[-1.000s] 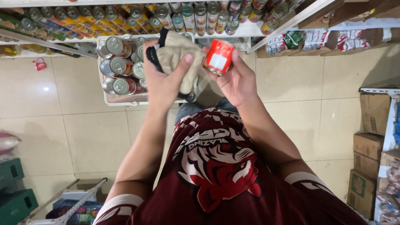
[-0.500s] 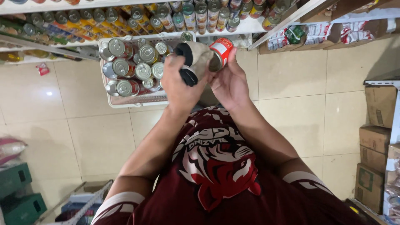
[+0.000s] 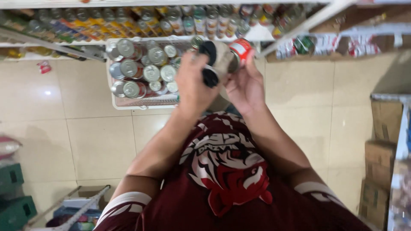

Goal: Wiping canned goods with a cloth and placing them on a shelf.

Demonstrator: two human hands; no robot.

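My right hand [image 3: 245, 85] holds a small red can with a white label [image 3: 240, 46] up in front of me. My left hand [image 3: 192, 83] grips a beige cloth with black patches [image 3: 215, 63], and the bunched cloth is pressed against the can's side. Both hands are raised over a white wire basket [image 3: 145, 105] on the tiled floor. The basket is filled with several silver-topped cans [image 3: 141, 70] lying and standing together. My dark red shirt with a white and red print [image 3: 227, 171] fills the lower middle of the view.
Shelves [image 3: 180, 17] packed with several cans and jars run along the top. Brown cardboard boxes [image 3: 379, 158] are stacked at the right, beside a white shelf edge. Green crates [image 3: 13, 192] sit at the lower left, and a small rack of goods [image 3: 77, 209] stands by my left arm.
The cloth was spread open in my left hand, apart from the can. It is now bunched up and pressed against the can, and both hands have shifted slightly right.
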